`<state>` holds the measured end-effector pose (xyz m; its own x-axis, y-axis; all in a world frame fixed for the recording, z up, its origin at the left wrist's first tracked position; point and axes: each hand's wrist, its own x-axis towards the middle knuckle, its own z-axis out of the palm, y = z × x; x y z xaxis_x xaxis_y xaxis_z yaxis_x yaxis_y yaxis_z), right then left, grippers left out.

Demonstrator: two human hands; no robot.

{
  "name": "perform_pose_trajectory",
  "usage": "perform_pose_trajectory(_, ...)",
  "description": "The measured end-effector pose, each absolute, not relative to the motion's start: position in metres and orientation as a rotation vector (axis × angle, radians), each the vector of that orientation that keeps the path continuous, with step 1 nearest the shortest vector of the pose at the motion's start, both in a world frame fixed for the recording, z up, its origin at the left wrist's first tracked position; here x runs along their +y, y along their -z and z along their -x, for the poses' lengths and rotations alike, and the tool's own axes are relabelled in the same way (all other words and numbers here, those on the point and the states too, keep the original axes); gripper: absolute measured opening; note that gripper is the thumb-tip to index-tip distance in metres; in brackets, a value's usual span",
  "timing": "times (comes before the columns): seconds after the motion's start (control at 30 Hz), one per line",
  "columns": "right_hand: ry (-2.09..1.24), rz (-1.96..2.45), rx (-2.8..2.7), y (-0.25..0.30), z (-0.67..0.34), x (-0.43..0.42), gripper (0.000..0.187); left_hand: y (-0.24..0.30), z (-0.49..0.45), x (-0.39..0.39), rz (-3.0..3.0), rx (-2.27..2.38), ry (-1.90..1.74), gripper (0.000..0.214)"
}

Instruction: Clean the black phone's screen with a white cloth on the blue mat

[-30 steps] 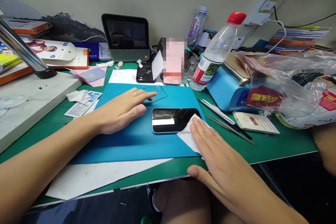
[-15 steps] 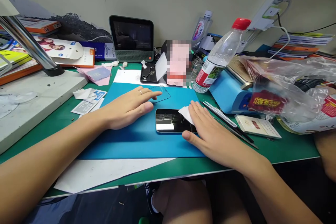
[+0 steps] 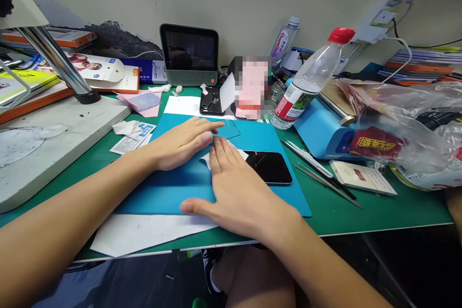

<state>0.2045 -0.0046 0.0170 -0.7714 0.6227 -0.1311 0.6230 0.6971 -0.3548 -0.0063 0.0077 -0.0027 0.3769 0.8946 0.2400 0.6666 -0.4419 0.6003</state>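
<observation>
A smartphone with a black glossy screen (image 3: 274, 167) lies face up on a blue mat (image 3: 155, 202). My right hand (image 3: 234, 180) presses a white wipe (image 3: 205, 160) under its flat, joined fingers at the phone's left end, with the thumb held apart. The wipe's edges stick out on both sides of the fingers, and the hand covers the phone's left part. My left hand (image 3: 184, 144) is open and holds nothing, its fingers stretched over the mat next to the right fingertips. Beyond them lies a clear, black-edged screen protector (image 3: 231, 130), partly hidden by my hands.
At the right are tweezers (image 3: 330, 183), a white pen-like tool (image 3: 310, 158), a small white box (image 3: 363, 177) and a tilted water bottle (image 3: 306, 84). A smart display (image 3: 189, 55) stands behind. A lamp base (image 3: 72, 144) fills the left, with torn packets (image 3: 132, 139) beside it.
My right hand has swept left with the wipe, from the phone's right end to its left end, uncovering the right part of the screen. My left hand stays about where it was.
</observation>
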Motion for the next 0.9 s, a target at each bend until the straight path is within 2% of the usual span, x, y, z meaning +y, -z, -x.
perform_pose_trajectory(0.43,0.340,-0.972,2.988,-0.004,-0.256,-0.047,0.101,0.001,0.012,0.005,-2.237,1.339,-0.771,0.083)
perform_pose_trajectory(0.63,0.166,-1.160,2.950,0.000,-0.321,-0.033,0.096,0.002,0.014,0.006,-2.230,1.390,-0.750,0.083)
perform_pose_trajectory(0.8,0.298,-1.227,2.870,-0.006,-0.343,-0.021,0.088,0.002,0.009,0.006,-2.243,1.380,-0.730,0.082)
perform_pose_trajectory(0.9,0.353,-1.301,2.796,-0.010,-0.332,-0.009,0.091,0.000,0.003,0.005,-2.256,1.353,-0.707,0.082)
